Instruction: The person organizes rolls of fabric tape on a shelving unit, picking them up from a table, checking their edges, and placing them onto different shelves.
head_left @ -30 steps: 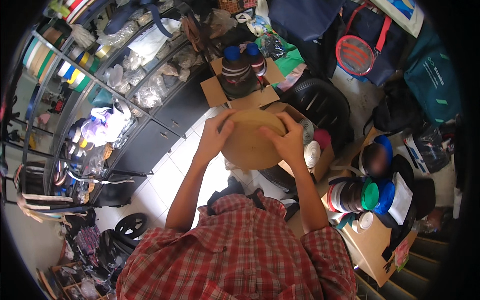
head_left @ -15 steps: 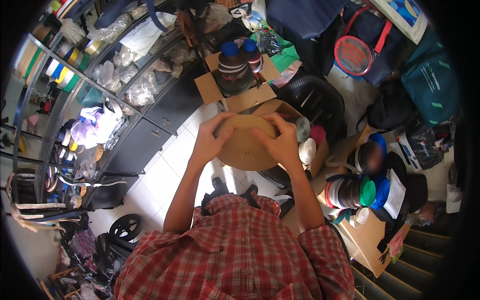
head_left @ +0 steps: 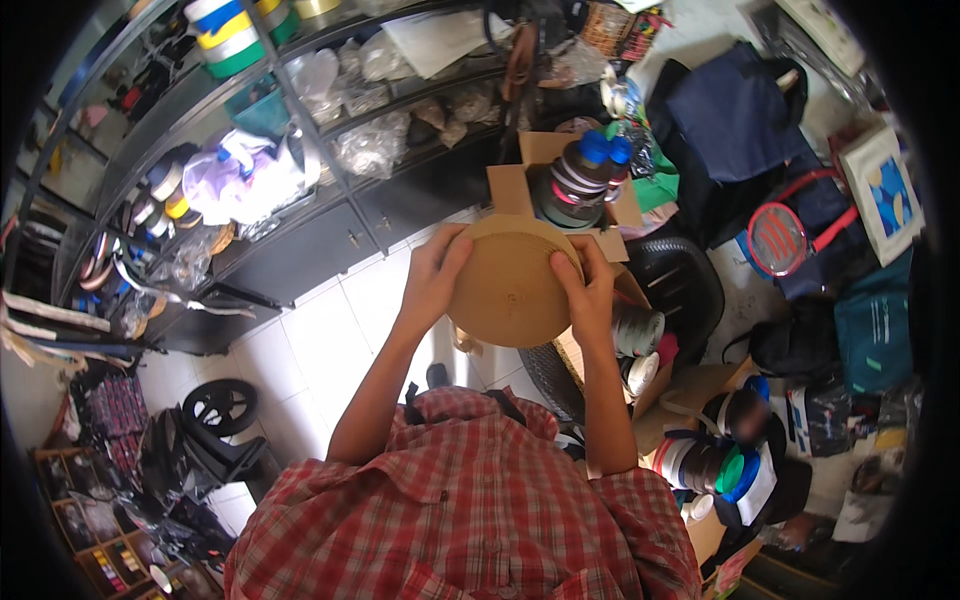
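Left hand (head_left: 435, 280) and right hand (head_left: 588, 285) were both clamped on the rim of 1 tan round roll (head_left: 508, 290), which sat held up between the 2 of them, right thumb on its flat face. An open cardboard box (head_left: 508, 190) with blue-topped rolls (head_left: 578, 182) stood just beyond the hands; a grey roll (head_left: 638, 331) and white roll (head_left: 643, 374) were right of the right wrist, black chair (head_left: 692, 275) farther right. Black cabinets (head_left: 300, 255) ran left of the left hand (clear plastic bags (head_left: 372, 145) there too).
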The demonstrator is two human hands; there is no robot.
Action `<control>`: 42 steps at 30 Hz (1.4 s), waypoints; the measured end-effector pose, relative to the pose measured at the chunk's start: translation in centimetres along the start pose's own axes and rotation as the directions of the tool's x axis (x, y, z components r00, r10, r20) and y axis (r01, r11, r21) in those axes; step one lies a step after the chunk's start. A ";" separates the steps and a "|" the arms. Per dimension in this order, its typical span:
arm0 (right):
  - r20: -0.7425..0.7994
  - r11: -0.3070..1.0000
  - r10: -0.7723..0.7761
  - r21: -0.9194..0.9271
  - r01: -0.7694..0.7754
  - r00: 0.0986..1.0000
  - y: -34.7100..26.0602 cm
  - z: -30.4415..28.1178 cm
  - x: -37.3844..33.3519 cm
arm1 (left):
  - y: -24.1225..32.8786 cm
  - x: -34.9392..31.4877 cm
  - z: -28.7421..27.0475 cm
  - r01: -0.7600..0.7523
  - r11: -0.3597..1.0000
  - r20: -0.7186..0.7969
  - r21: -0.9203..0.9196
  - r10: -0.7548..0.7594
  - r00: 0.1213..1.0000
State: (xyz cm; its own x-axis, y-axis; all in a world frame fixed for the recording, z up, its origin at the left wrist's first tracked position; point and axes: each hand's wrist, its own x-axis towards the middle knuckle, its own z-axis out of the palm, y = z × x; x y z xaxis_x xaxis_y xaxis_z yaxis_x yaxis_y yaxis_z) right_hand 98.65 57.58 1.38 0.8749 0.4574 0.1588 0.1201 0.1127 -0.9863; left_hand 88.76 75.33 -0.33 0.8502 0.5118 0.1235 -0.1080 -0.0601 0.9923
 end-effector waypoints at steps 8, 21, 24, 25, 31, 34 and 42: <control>0.318 0.911 0.026 -0.398 0.108 0.948 0.3 8.9 3.1 | -0.6 1.5 -8.0 -0.045 0.970 0.102 0.239 0.021 0.995; 0.265 0.923 0.157 -0.382 -0.046 0.951 2.0 13.6 4.4 | -1.7 2.8 -12.8 0.037 0.984 -0.014 0.177 -0.035 0.999; 0.185 0.923 0.087 -0.384 -0.009 0.979 2.0 14.2 4.0 | -2.4 3.2 -13.4 0.054 0.997 -0.029 0.057 -0.052 0.998; 0.187 0.924 0.086 -0.383 -0.008 0.979 2.2 14.3 3.9 | -2.6 3.4 -13.7 0.041 0.998 -0.049 -0.037 -0.043 0.998; 0.030 0.977 0.077 -0.200 -0.070 0.997 2.9 14.8 4.2 | 0.3 5.4 -16.4 -0.193 0.857 0.098 0.478 0.166 0.981; 0.006 0.979 0.019 -0.202 -0.018 1.000 2.2 14.4 4.6 | 2.0 6.0 -18.4 -0.194 0.905 0.156 0.378 0.145 0.977; -0.048 0.976 -0.135 -0.176 0.125 0.990 0.3 12.3 4.3 | 5.2 5.9 -18.2 -0.312 0.822 0.321 0.476 0.168 0.932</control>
State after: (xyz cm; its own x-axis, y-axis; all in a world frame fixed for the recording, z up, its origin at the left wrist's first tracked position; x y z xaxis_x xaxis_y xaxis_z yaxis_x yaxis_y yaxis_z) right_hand 96.64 70.44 2.26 0.8721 0.3955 0.2882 0.3091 0.0115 -0.9510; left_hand 83.88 93.61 5.47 0.9396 0.1922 0.2832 -0.1087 -0.6170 0.7794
